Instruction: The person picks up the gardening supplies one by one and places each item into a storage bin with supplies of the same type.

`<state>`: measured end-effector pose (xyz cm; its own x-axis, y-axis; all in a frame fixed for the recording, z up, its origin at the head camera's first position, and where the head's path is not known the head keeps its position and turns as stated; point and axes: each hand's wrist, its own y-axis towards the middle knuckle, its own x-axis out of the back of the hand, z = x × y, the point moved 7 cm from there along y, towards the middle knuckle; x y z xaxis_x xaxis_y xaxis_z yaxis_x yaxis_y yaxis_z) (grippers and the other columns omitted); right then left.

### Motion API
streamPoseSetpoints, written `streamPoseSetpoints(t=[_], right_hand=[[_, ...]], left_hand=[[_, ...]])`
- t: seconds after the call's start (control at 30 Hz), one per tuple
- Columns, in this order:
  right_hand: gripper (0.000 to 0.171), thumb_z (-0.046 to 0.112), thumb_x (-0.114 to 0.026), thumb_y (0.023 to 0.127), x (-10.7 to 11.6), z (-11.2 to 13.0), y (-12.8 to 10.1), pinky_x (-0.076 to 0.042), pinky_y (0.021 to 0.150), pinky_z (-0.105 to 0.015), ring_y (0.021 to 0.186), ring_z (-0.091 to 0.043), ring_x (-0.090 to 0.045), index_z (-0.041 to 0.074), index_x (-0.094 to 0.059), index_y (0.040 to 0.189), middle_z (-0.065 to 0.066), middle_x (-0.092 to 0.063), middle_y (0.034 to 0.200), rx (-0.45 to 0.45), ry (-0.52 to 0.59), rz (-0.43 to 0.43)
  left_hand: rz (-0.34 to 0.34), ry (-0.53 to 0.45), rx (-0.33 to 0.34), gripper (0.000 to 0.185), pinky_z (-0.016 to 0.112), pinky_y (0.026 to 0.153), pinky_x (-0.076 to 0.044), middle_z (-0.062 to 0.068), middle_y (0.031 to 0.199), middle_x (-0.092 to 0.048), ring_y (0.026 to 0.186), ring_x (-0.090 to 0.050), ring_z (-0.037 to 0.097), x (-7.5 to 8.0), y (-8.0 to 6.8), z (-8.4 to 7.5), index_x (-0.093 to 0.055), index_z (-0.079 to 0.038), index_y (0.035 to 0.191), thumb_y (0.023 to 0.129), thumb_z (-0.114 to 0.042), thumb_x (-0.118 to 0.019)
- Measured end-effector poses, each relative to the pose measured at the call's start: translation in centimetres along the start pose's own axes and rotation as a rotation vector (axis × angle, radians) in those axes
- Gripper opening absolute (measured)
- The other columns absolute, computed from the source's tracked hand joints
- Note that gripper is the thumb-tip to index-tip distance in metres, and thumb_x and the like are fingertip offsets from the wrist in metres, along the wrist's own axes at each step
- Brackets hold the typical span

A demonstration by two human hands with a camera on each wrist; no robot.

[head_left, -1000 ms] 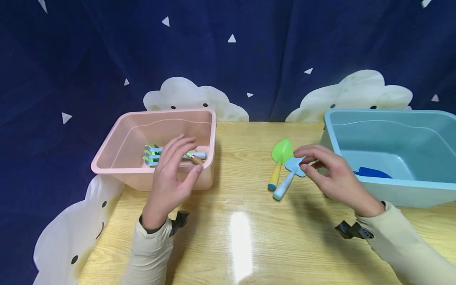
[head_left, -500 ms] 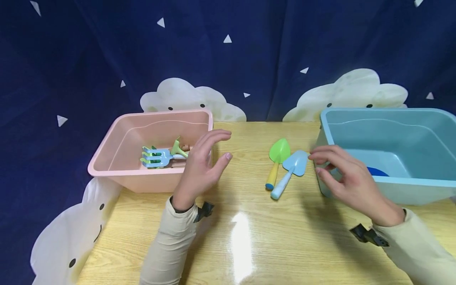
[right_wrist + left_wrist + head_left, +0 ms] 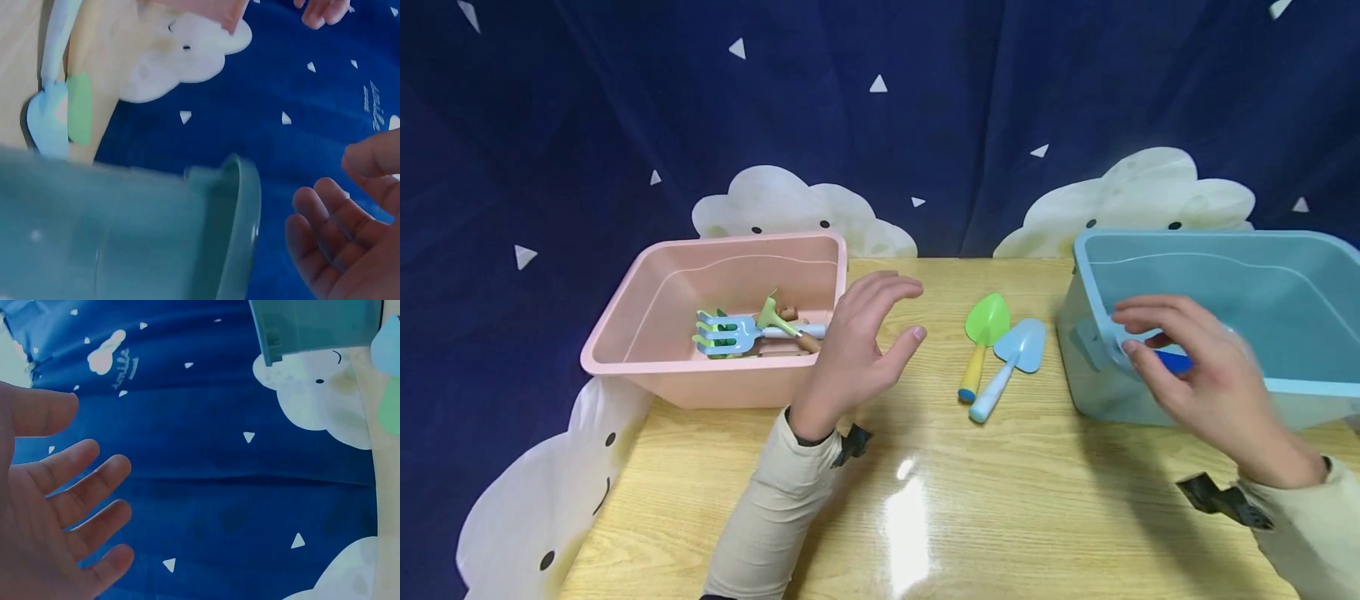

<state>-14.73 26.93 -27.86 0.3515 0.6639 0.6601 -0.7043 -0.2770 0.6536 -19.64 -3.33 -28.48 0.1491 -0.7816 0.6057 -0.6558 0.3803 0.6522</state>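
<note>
My left hand [image 3: 861, 346] hovers at the right end of the pink bin [image 3: 700, 367], fingers spread apart and holding nothing; the left wrist view shows its bare palm [image 3: 37, 519]. Over the near left corner of the teal bin [image 3: 1086, 367] hangs my right hand [image 3: 1210, 379], its fingers loosely bent around nothing. Between the bins lie a green trowel [image 3: 987, 321] with a yellow handle and a light blue trowel [image 3: 1022, 343], side by side on the table. Inside the teal bin a dark blue piece [image 3: 1174, 362] is partly hidden behind my right hand.
In the pink bin lie a light blue hand fork [image 3: 737, 333], a small green tool with a brown handle [image 3: 771, 315] and other pieces partly covered. A dark blue curtain [image 3: 925, 125] with white clouds hangs behind the wooden table [image 3: 985, 500].
My left hand has moved right, from over the pink bin's tools to beside its right end. My right hand has moved right, away from the light blue trowel to over the teal bin's corner.
</note>
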Motion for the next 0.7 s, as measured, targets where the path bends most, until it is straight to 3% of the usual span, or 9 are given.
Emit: streamPoseSetpoints(t=[0.23, 0.4, 0.6, 0.7], right_hand=[[0.026, -0.001, -0.064, 0.086, 2.5, -2.1, -1.4, -0.033, 0.083, 0.003, 0.107, 0.027, -0.041, -0.005, -0.068, 0.111, -0.02, -0.067, 0.116, -0.083, -0.166, -0.041], [0.027, 0.01, -0.057, 0.096, 4.4, -3.5, -2.8, -0.026, 0.089, 0.003, 0.118, 0.028, -0.033, -0.009, -0.064, 0.113, -0.029, -0.062, 0.116, -0.132, -0.227, -0.066], [0.062, 0.043, -0.044, 0.102, 5.8, -5.7, -4.5, -0.022, 0.093, 0.002, 0.122, 0.028, -0.028, -0.015, -0.062, 0.112, -0.037, -0.059, 0.114, -0.156, -0.245, -0.115], [0.069, 0.05, -0.04, 0.101, 6.0, -6.7, -5.5, -0.021, 0.096, 0.001, 0.126, 0.024, -0.03, -0.014, -0.061, 0.113, -0.038, -0.058, 0.116, -0.17, -0.271, -0.129]], left_hand=[[0.051, 0.06, -0.012, 0.036, 0.044, 0.115, -0.035, 0.008, 0.126, -0.066, 0.13, -0.052, 0.027, -1.4, 0.4, -0.2, -0.064, -0.007, 0.122, 0.088, -0.021, -0.063], [0.13, 0.076, 0.012, 0.036, 0.043, 0.113, -0.036, 0.006, 0.128, -0.064, 0.13, -0.052, 0.024, -3.4, 1.2, 0.0, -0.063, -0.009, 0.124, 0.09, -0.022, -0.063], [0.213, 0.062, 0.032, 0.038, 0.037, 0.112, -0.038, 0.007, 0.133, -0.061, 0.129, -0.053, 0.023, -6.8, 2.3, 1.4, -0.062, -0.008, 0.126, 0.09, -0.019, -0.061], [0.266, 0.06, 0.051, 0.038, 0.035, 0.112, -0.039, 0.006, 0.133, -0.061, 0.128, -0.055, 0.023, -8.8, 2.7, 2.2, -0.062, -0.008, 0.126, 0.09, -0.019, -0.061]])
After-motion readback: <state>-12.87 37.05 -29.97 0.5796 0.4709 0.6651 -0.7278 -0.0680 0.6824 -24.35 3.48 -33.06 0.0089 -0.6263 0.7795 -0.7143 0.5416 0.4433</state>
